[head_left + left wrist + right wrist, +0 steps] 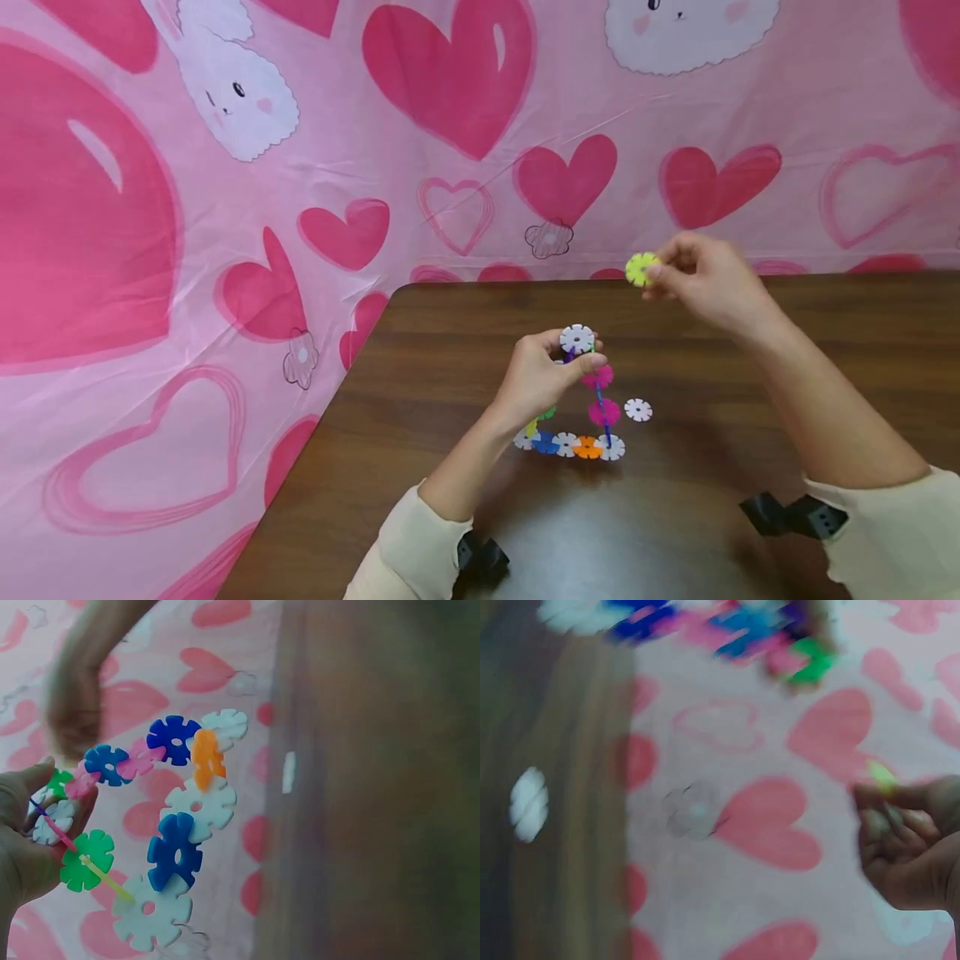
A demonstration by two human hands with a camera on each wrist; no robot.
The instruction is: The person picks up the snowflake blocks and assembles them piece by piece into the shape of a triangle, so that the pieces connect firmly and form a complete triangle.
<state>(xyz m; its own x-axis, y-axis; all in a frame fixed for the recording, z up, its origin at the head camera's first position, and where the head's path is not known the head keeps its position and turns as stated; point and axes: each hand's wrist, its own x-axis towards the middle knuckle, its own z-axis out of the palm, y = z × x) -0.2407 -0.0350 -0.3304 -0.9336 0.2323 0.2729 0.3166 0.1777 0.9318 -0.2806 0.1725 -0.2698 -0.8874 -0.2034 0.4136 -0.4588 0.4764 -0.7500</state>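
Between thumb and fingers, my left hand [536, 375] grips the top of a triangular frame of notched plastic discs slotted together, near a white disc [577, 338]. The frame's bottom row has white, blue and orange discs [588, 447]; pink discs [604, 412] run up its right side. In the left wrist view, a green disc [87, 860] and a big white disc [152, 913] show on the near side. Raised up and to the right, my right hand [708, 279] pinches a yellow notched disc [641, 270], apart from the frame.
A single white disc [638, 410] lies on the brown wooden table [360, 467], just right of the frame. Behind the table hangs a pink cloth [480, 208] printed with hearts and rabbits. Black wrist cameras [795, 515] sit at both cuffs.
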